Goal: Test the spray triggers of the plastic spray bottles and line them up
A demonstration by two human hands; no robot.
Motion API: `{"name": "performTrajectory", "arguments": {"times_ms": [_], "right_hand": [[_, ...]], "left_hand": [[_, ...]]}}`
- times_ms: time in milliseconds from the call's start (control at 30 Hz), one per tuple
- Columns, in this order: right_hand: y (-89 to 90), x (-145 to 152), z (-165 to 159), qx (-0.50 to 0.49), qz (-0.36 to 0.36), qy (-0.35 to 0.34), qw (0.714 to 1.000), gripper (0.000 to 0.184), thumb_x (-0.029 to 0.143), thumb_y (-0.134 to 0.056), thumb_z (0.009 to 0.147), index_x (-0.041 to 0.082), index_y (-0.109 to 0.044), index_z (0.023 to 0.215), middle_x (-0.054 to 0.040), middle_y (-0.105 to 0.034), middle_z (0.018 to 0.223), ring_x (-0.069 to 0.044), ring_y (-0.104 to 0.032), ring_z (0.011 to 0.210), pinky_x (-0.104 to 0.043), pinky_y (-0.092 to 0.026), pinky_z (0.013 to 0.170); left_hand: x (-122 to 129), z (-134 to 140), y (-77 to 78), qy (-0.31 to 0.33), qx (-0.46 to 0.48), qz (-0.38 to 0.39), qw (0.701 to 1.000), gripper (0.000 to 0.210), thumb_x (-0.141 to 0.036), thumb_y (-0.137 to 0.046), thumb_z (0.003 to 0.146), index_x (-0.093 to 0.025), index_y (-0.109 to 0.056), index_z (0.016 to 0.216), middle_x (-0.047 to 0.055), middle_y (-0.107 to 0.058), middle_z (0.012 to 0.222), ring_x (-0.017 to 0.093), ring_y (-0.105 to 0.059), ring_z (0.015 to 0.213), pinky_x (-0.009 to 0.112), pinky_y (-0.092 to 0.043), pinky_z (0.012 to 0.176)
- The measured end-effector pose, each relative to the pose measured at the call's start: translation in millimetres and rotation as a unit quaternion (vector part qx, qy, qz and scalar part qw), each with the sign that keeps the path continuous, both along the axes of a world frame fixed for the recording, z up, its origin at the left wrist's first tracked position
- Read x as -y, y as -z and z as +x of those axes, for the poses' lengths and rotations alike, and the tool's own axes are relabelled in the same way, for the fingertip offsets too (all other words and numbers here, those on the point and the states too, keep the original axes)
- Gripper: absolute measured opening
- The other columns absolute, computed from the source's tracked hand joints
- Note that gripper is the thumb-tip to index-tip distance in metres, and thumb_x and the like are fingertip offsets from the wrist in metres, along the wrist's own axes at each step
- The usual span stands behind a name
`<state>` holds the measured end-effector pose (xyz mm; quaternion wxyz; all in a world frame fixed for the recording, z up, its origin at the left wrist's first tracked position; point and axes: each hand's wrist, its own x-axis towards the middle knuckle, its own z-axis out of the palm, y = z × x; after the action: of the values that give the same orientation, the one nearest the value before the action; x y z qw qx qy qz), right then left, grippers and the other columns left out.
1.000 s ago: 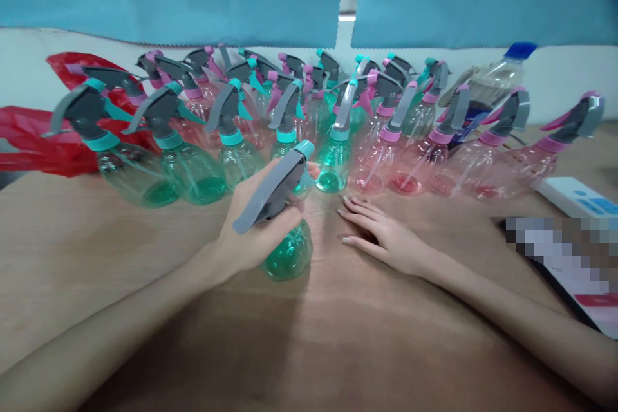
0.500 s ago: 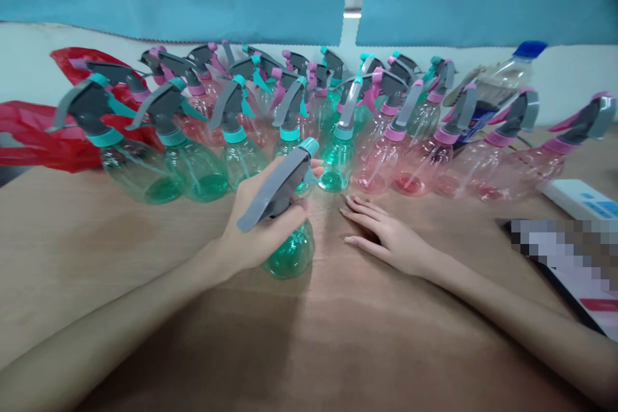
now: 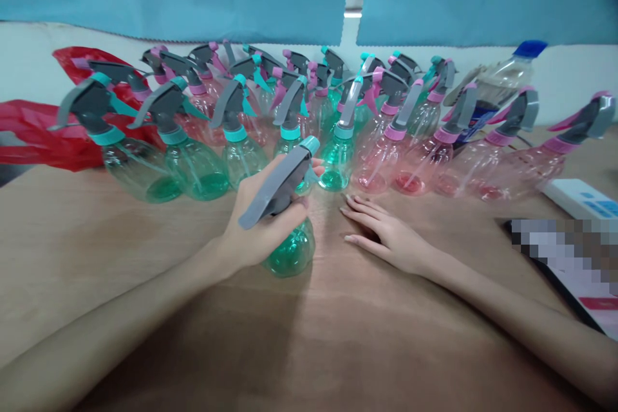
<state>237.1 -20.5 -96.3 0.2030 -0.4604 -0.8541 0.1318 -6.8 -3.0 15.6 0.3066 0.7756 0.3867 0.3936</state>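
Note:
My left hand [image 3: 261, 219] is wrapped round the neck of a green spray bottle [image 3: 290, 251], which stands on the wooden table [image 3: 367, 347]. Its grey and teal trigger head rises above my fingers, with the nozzle pointing away to the right. To the right of it, my right hand [image 3: 386, 232] rests on the tabletop with its fingers stretched out, holding nothing. Just beyond my hands is a front row of spray bottles: a clear green one [image 3: 335, 164] with a teal collar, and a pink one [image 3: 379, 170] with a pink collar beside it.
Several more green and pink spray bottles crowd the back of the table. A red plastic bag [image 3: 43, 135] lies at the left. On the right are a large blue-capped bottle [image 3: 512, 74], a white box [image 3: 579, 199] and a dark-edged flat device [image 3: 564, 277], partly blurred out.
Almost nothing differs. Both hands and the held spray bottle keep their places, with only a very slight shift of the view.

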Motion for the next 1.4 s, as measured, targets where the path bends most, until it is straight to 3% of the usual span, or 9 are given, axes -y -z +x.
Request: {"name": "performTrajectory", "arguments": {"times_ms": [233,533,733,967,1267,1400], "right_hand": [[-0.2,0,0,0.005,-0.001,-0.001,1.0,0.056,0.051,-0.044,0.095,0.018,-0.047,0.141,-0.0117,-0.044,0.148,-0.027,-0.031,0.142,-0.051,-0.029,0.115],[0.0,0,0,0.006,-0.001,0.0,1.0,0.056,0.051,-0.044,0.095,0.018,-0.047,0.141,-0.0118,-0.043,0.148,-0.027,-0.031,0.142,-0.051,-0.029,0.115],[-0.4,0,0,-0.004,-0.003,-0.001,1.0,0.056,0.051,-0.045,0.095,0.018,-0.048,0.141,-0.0126,-0.043,0.148,-0.028,-0.032,0.141,-0.052,-0.028,0.115],[0.5,0,1,-0.02,-0.001,-0.004,1.0,0.054,0.05,-0.047,0.094,0.024,-0.046,0.142,-0.0093,-0.042,0.149,-0.029,-0.033,0.14,-0.055,-0.029,0.114],[0.0,0,1,-0.007,-0.006,0.0,1.0,0.057,0.052,-0.046,0.095,0.017,-0.049,0.14,-0.0132,-0.044,0.147,-0.028,-0.032,0.141,-0.051,-0.028,0.116],[0.7,0,1,-0.011,-0.003,-0.002,1.0,0.056,0.051,-0.046,0.095,0.02,-0.047,0.141,-0.0113,-0.043,0.148,-0.028,-0.032,0.141,-0.053,-0.028,0.115]], "left_hand": [[-1,0,1.9,0.005,0.009,-0.004,1.0,0.034,-0.017,-0.054,0.078,-0.017,-0.061,0.112,-0.008,-0.035,0.058,0.009,-0.027,0.049,0.024,-0.039,0.053],[-3,0,3.6,0.007,0.02,0.007,1.0,0.032,-0.019,-0.055,0.077,-0.019,-0.062,0.108,-0.009,-0.03,0.056,0.01,-0.025,0.047,0.025,-0.041,0.055],[-1,-2,0.9,-0.004,0.006,0.006,1.0,0.032,-0.019,-0.055,0.076,-0.021,-0.062,0.108,-0.007,-0.04,0.06,0.01,-0.03,0.049,0.028,-0.044,0.06],[-1,-2,-0.8,-0.002,-0.015,-0.003,1.0,0.034,-0.018,-0.056,0.075,-0.023,-0.061,0.109,-0.008,-0.036,0.054,0.012,-0.032,0.047,0.028,-0.04,0.055],[-1,-1,-6.4,0.008,-0.018,0.003,1.0,0.03,-0.013,-0.052,0.072,-0.022,-0.062,0.099,-0.005,-0.046,0.063,0.011,-0.045,0.052,0.027,-0.039,0.054],[-4,-3,-0.4,0.008,-0.021,0.01,1.0,0.025,-0.012,-0.051,0.072,-0.021,-0.06,0.094,-0.005,-0.049,0.062,0.012,-0.047,0.056,0.026,-0.038,0.055]]}}
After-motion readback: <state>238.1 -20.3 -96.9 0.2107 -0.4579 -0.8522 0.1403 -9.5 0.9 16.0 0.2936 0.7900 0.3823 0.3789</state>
